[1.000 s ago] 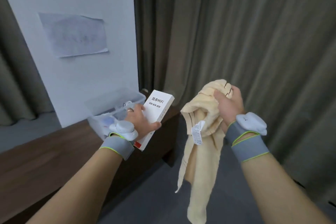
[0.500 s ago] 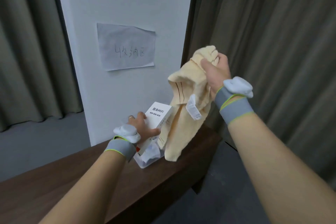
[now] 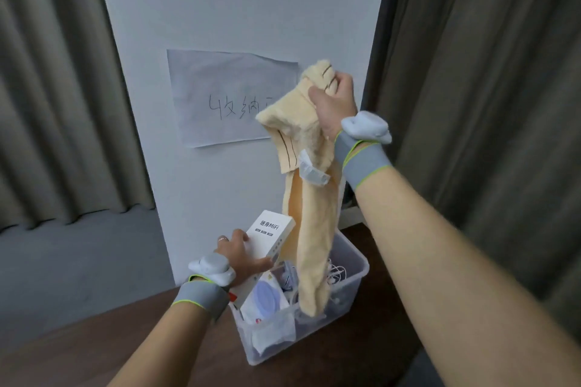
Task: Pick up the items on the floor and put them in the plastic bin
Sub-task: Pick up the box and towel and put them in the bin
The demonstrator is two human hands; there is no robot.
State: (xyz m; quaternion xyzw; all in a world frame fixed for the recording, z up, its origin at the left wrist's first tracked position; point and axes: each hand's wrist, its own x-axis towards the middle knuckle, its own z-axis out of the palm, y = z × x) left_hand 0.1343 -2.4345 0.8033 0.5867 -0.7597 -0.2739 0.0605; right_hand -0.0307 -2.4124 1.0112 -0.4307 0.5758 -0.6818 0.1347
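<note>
Her right hand [image 3: 330, 104] grips a dangling pale yellow fleece towel [image 3: 309, 223] over the clear plastic bin [image 3: 352, 280] while her left hand [image 3: 242, 256] clasps a white rectangular cardboard box [image 3: 267, 248]

White box [image 3: 269, 240] in left hand [image 3: 240, 256]: front face printed "随身MiFi" in dark type; row of three small icons below, too small to read; Paper sheet [image 3: 224, 97] taped on white wall: handwritten "收纳", third character cut off by yellow towel [image 3: 309, 198], not legible; Fabric tag [image 3: 311, 171] on towel: white, print blurred, unreadable; Pouch [image 3: 267, 298] inside plastic bin [image 3: 355, 280]: small red mark near lower edge, unreadable.
</note>
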